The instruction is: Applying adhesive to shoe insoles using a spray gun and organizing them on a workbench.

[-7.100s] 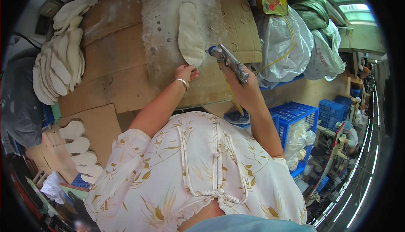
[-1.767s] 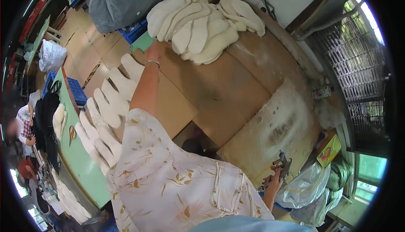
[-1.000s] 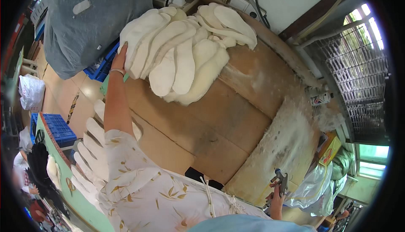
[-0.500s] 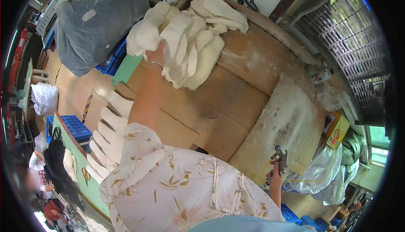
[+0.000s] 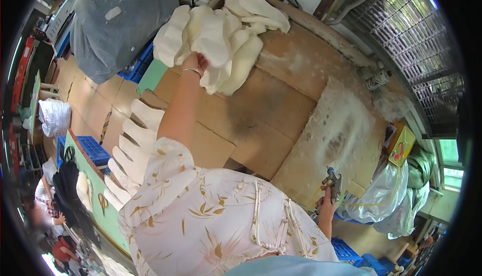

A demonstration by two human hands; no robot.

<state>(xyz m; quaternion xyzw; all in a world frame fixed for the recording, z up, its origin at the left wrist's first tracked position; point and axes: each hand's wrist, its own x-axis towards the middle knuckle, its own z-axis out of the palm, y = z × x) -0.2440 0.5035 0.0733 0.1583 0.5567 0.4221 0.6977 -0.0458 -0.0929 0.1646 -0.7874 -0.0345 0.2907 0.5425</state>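
Observation:
A heap of cream, fleecy insoles (image 5: 211, 40) lies at the far side of the cardboard-covered table. At its near edge my left hand (image 5: 195, 63) is closed, its fingers pinching the edge of one insole. Low on the right, my right hand (image 5: 327, 207) is wrapped round the handle of a metal spray gun (image 5: 332, 181), whose blue-tipped end points up and away from me. A thin yellow hose runs near it. To the left of my left forearm, several cream insoles (image 5: 135, 148) lie side by side in an overlapping row.
A powdery cardboard sheet (image 5: 331, 135) lies on the right of the table, with a can (image 5: 377, 79) beyond it. A large grey plastic bag (image 5: 118, 30) stands at the far left. Scissors (image 5: 103, 202) rest on a green board. Other people are at the lower left.
My left hand has drawn slightly towards me and right, with the insoles under it shifting. The right hand keeps the spray gun in nearly the same place.

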